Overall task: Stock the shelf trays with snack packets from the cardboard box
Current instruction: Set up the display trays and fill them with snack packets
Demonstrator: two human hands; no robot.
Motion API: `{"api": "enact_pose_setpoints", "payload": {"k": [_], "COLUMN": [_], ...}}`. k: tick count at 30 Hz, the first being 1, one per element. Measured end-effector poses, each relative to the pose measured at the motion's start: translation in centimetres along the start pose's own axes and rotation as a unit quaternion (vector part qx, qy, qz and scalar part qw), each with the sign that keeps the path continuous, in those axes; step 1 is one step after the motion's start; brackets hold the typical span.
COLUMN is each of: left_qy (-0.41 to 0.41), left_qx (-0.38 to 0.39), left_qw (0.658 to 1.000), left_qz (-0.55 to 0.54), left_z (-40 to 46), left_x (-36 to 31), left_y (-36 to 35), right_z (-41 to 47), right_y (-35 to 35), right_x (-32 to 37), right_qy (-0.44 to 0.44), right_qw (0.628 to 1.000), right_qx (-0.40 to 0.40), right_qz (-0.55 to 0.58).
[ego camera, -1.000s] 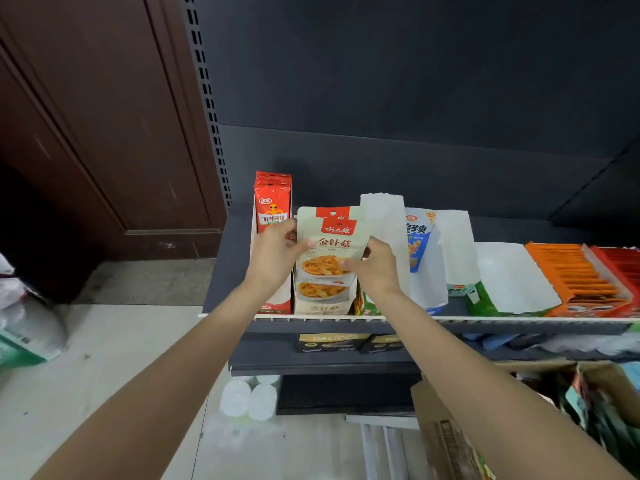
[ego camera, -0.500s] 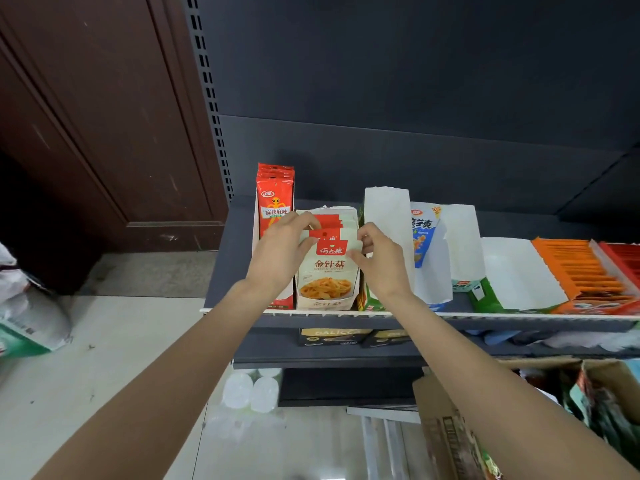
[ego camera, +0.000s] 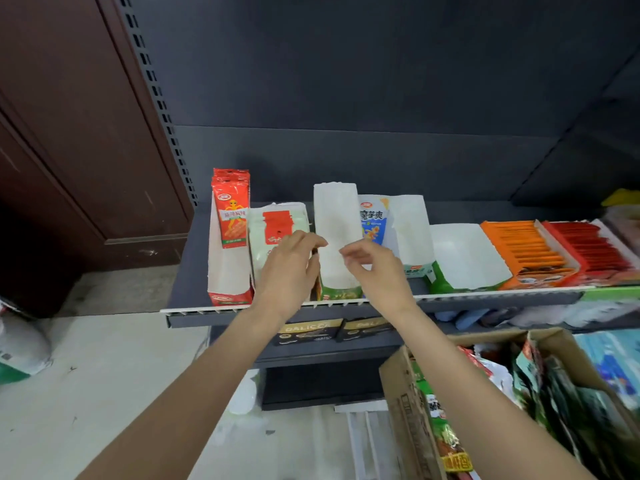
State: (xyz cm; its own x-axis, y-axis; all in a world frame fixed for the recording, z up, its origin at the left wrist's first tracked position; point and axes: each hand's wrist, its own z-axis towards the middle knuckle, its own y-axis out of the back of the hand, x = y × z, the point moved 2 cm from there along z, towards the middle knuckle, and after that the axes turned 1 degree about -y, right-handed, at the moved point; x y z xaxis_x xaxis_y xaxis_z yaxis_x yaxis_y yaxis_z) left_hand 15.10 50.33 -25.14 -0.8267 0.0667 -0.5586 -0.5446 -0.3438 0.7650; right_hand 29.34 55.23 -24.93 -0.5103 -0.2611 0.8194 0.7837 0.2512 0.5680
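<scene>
Now off the white-and-red snack packets point(ego camera: 277, 233), seated upright in their shelf tray point(ego camera: 258, 275) beside the red packets point(ego camera: 231, 216); left hand point(ego camera: 289, 271) and right hand point(ego camera: 374, 271) loosely curled, empty; next, probably the cardboard box point(ego camera: 408, 403).

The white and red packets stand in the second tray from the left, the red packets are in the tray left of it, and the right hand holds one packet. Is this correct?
Not quite: the head view shows the right hand holding nothing. The white and red packets and red packets are as stated.
</scene>
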Motion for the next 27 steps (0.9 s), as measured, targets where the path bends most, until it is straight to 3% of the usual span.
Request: {"api": "enact_pose_setpoints", "payload": {"k": [5,9,13,17,20,25,27], "left_qy": [-0.015,-0.027,0.017,0.026,0.046,0.105,0.117], "left_qx": [0.033,0.120,0.273,0.385,0.415,0.438,0.432], "left_qw": [0.996,0.990,0.962,0.908,0.888,0.888,0.891], "left_qz": [-0.076,-0.073,0.013,0.163,0.190,0.090,0.073], "left_z": [-3.2,-5.8,-8.0,-10.5,-11.7,-12.8,-12.9], "left_x": [-6.9,-12.6,-16.3,-16.9,-17.0,-17.3,-17.2], "left_y": [-6.6,-12.6,-18.6,-23.1,-24.3,-24.1,-24.0], "right_z": [-5.5,-10.1,-12.7,-14.0,-13.9,-12.2,-11.8], "right_y": [5.5,10.5,14.8,16.8,17.1,15.9,15.7], "right_x": [-5.8,-12.1,-19.5,-24.3,-25.8,-26.7,-26.8], "right_qy": [-0.053,-0.116,-0.187,-0.208,-0.204,-0.182,-0.201], "right_qw": [0.998,0.992,0.973,0.950,0.940,0.929,0.931], "right_qx": [-0.035,-0.046,0.000,0.125,0.166,0.112,0.108], "right_qz": [0.022,-0.033,-0.134,-0.198,-0.217,-0.303,-0.286]}}
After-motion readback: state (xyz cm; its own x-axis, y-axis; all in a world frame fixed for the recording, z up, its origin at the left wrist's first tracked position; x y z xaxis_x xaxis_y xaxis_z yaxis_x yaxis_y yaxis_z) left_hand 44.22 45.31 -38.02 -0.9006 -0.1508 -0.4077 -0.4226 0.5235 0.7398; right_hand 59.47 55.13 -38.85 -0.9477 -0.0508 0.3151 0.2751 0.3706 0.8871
